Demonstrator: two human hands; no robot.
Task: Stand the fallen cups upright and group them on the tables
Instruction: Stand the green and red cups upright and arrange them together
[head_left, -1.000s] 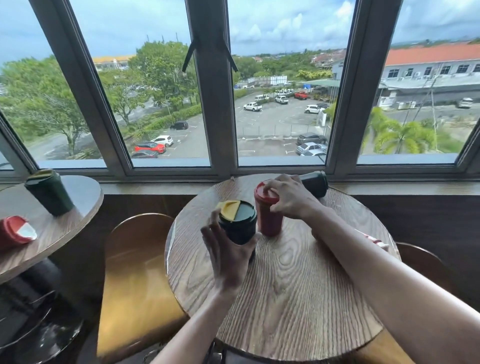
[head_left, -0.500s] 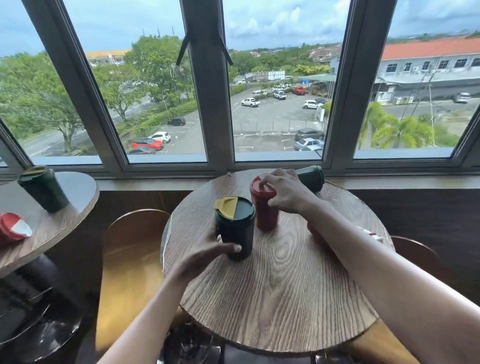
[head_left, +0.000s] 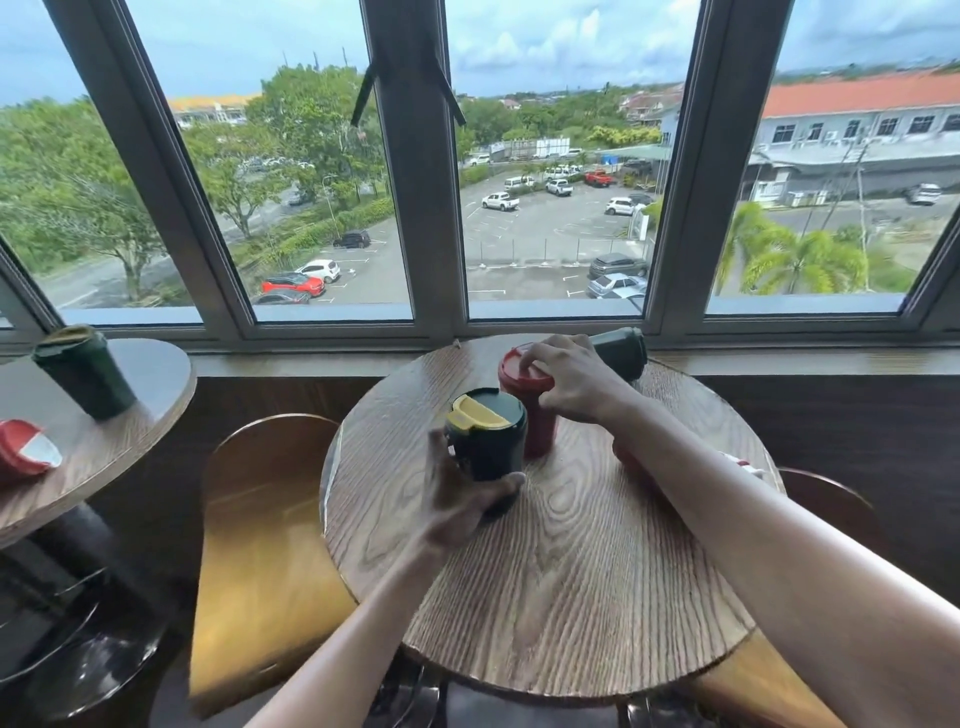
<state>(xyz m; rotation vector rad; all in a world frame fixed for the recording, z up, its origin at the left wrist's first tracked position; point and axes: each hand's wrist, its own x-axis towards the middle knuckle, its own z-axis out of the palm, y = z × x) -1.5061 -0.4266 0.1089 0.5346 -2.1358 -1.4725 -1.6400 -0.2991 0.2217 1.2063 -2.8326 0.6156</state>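
On the round wooden table (head_left: 571, 582) a dark green cup with a yellow lid flap (head_left: 488, 441) stands upright. My left hand (head_left: 460, 501) wraps around its lower half. Just behind it a red cup (head_left: 537, 423) stands upright, and my right hand (head_left: 574, 382) grips it from above at the lid. A second dark green cup (head_left: 623, 351) lies on its side at the table's far edge, behind my right hand. Another red cup (head_left: 634, 465) lies mostly hidden under my right forearm.
A second round table (head_left: 114, 447) at the left carries an upright dark green cup (head_left: 85, 371) and a red cup with a white lid (head_left: 26, 452) on its side. Wooden chairs (head_left: 265, 545) stand between and beside the tables. A window sill runs along the back.
Half a second ago my left hand had slipped to the green cup's base with fingers loose; now it wraps the cup again. My right hand has stayed on the red cup's lid.
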